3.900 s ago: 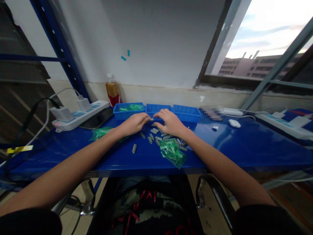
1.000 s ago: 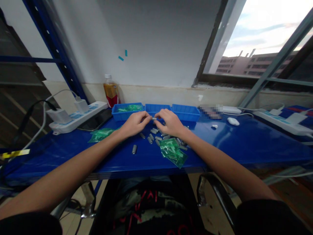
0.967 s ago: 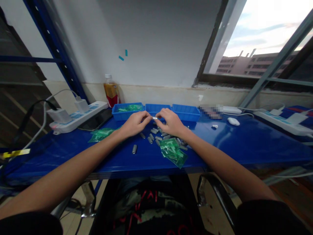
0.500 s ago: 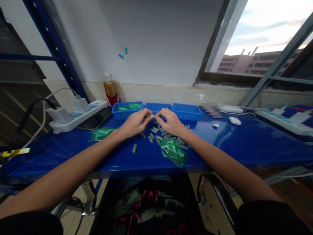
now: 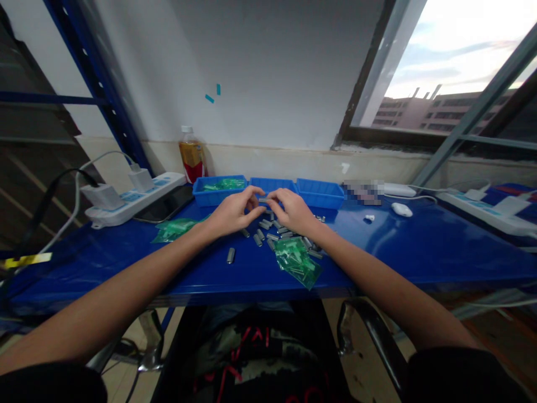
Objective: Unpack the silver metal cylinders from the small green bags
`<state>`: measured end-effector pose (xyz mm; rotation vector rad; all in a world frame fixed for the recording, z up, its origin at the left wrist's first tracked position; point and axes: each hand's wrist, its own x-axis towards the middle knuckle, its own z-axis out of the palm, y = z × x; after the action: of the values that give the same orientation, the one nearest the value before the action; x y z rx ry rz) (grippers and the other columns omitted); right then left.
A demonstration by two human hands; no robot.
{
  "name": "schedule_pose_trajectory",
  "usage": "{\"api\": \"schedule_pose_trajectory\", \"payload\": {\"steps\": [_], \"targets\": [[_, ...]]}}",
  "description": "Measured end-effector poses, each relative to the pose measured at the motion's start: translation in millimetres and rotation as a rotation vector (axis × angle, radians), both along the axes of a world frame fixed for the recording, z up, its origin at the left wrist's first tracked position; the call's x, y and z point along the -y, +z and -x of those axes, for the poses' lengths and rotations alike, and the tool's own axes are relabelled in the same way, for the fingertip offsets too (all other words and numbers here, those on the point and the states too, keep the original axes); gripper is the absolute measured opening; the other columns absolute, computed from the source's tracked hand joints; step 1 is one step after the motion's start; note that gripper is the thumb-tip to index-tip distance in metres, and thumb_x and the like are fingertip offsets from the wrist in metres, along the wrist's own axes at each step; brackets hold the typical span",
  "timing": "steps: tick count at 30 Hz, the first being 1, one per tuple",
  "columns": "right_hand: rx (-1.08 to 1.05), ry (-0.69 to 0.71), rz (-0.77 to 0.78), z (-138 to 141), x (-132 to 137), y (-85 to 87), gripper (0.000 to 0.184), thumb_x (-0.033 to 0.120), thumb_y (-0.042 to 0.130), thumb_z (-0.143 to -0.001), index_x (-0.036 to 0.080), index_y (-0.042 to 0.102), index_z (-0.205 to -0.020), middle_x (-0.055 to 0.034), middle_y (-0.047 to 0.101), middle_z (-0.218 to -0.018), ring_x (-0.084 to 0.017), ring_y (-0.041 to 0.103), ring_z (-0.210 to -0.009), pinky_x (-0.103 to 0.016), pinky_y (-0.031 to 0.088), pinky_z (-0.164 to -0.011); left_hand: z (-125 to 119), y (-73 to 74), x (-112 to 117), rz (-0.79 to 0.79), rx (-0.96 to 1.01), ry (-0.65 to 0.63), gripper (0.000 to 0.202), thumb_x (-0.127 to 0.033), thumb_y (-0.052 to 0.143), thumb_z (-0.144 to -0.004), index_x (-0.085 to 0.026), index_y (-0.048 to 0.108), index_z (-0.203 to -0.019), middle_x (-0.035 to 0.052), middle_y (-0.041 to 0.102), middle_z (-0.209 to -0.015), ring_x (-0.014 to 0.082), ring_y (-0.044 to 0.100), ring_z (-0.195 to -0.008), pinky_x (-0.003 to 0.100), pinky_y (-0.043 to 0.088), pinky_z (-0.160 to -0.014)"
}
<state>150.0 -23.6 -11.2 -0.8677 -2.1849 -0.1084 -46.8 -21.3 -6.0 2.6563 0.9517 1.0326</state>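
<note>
A small grey metal cylinder (image 5: pixel 263 200) sits at the fingertips of my right hand (image 5: pixel 293 211), which is closed on its right end. My left hand (image 5: pixel 232 211) is at its left end, thumb and forefinger apart above and below it. Whether a left fingertip touches the metal is hard to see. Beneath and in front of the hands, several similar metal cylinders (image 5: pixel 258 239) lie loose on the blue table (image 5: pixel 201 274). One lone cylinder (image 5: pixel 230 256) is nearer the front edge. A green plastic bag (image 5: pixel 297 262) with slim metal pieces inside lies below my right wrist.
Three blue bins line the wall: a left bin (image 5: pixel 201 197) with green bags, a middle bin (image 5: pixel 272 183) and a right bin (image 5: pixel 321 200). Another green bag (image 5: pixel 172 230) lies left. A bottle (image 5: pixel 192 155), power strip (image 5: pixel 126 204), phone (image 5: pixel 165 202) and earbud case (image 5: pixel 401 209) stand around.
My left thumb has dropped away from the forefinger, so the left fingers are wider apart. The metal cylinder stays at my right fingertips, with more of it showing.
</note>
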Motion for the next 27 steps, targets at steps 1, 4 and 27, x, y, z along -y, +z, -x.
{"api": "schedule_pose_trajectory", "payload": {"steps": [1,4,27], "targets": [[0.008,0.000,0.009,0,0,-0.6,0.023,0.029,0.040,-0.094,0.017,0.057,-0.085,-0.0074,0.062,-0.082,-0.018,0.054,-0.079,-0.032,0.041,-0.075,0,-0.2,0,-0.008,0.002,0.001,0.031,-0.035,0.051,-0.088,-0.016,0.049,-0.113,0.0028,0.063,-0.079,0.0145,0.059,-0.071,0.026,0.044,-0.065],[0.024,0.000,0.025,0,0,-1.6,0.027,0.029,0.037,-0.095,0.017,0.057,-0.081,-0.0067,0.062,-0.080,-0.018,0.054,-0.077,-0.032,0.041,-0.074,-1,0.5,0,-0.039,-0.018,0.029,0.023,-0.034,0.047,-0.090,-0.016,0.054,-0.104,0.0029,0.063,-0.079,0.0142,0.058,-0.070,0.026,0.044,-0.065],[-0.207,-0.273,-0.051,-47,-29,9.5,0.021,0.036,0.056,-0.084,0.017,0.062,-0.077,-0.0050,0.060,-0.075,-0.017,0.054,-0.072,-0.031,0.042,-0.072,5,-2.7,-9,0.119,-0.366,-0.134,0.017,-0.029,0.051,-0.086,-0.018,0.063,-0.090,0.0040,0.065,-0.086,0.0151,0.059,-0.078,0.024,0.041,-0.070]]}}
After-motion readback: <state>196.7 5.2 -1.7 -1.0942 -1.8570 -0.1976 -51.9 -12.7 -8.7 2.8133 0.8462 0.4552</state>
